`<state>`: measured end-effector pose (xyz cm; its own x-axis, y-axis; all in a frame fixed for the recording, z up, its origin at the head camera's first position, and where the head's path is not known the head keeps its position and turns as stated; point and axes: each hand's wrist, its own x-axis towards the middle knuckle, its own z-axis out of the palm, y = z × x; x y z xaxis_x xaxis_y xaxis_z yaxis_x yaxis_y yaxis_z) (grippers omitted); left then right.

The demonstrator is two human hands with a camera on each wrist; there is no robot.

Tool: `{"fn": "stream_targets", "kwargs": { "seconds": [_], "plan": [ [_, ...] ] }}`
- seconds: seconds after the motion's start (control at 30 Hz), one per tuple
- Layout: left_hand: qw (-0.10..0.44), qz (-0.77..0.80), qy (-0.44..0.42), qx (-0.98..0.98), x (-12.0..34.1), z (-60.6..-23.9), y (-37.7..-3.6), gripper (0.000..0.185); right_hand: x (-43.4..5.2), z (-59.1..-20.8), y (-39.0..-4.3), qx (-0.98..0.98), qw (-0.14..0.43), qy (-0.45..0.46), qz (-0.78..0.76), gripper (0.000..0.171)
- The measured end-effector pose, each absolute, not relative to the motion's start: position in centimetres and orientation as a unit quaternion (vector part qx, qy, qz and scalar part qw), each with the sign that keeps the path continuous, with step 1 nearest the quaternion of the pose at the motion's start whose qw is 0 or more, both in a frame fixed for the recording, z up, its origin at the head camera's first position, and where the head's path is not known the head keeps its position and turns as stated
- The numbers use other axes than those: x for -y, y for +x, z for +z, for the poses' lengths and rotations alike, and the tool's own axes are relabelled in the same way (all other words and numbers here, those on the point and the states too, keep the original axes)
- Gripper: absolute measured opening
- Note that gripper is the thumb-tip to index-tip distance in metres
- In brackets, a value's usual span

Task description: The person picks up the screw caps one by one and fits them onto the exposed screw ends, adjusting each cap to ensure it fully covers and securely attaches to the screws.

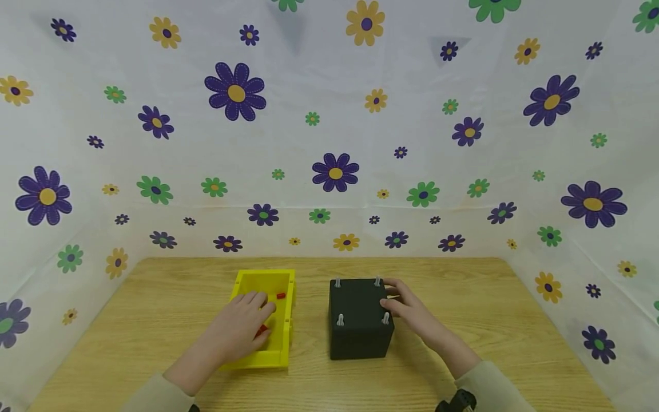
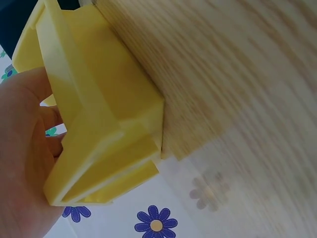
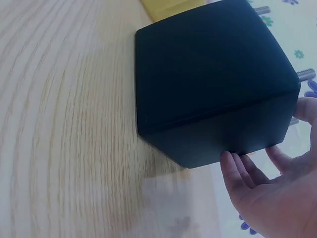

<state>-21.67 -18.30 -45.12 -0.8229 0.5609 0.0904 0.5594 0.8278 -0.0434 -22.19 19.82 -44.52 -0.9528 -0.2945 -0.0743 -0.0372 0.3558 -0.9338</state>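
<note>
Left hand (image 1: 239, 332) reaches, fingers loose, into the yellow tray (image 1: 289, 312) among red pieces (image 1: 280, 296), right hand (image 1: 409, 306) rests flat against the black box (image 1: 357, 329); a careless nudge could slide the tray off

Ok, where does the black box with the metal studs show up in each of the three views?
Head: black box right of centre on the table, right hand on its right side.
Left wrist: not clearly in view.
Right wrist: fills the upper middle, fingertips at its lower edge.
Shared landmark: the yellow tray, a corner at top.
</note>
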Motion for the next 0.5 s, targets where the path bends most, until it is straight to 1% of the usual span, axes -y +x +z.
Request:
{"fn": "stream_targets", "kwargs": {
  "seconds": [0.2,0.37,0.5],
  "plan": [
    [0.045,0.002,-0.288,0.957,18.48,-45.22,-21.75,0.034,-20.06,-44.76,-22.32,-0.775,0.137,-0.067,-0.613,0.065],
    [0.049,0.004,-0.291,0.955,18.55,-45.27,-21.92,0.028,-20.06,-44.81,-22.43,-0.751,0.140,-0.055,-0.642,0.065],
    [0.052,0.007,-0.291,0.955,18.64,-45.38,-22.03,0.025,-20.03,-44.76,-22.48,-0.747,0.143,-0.053,-0.648,0.065]
  ]
}}
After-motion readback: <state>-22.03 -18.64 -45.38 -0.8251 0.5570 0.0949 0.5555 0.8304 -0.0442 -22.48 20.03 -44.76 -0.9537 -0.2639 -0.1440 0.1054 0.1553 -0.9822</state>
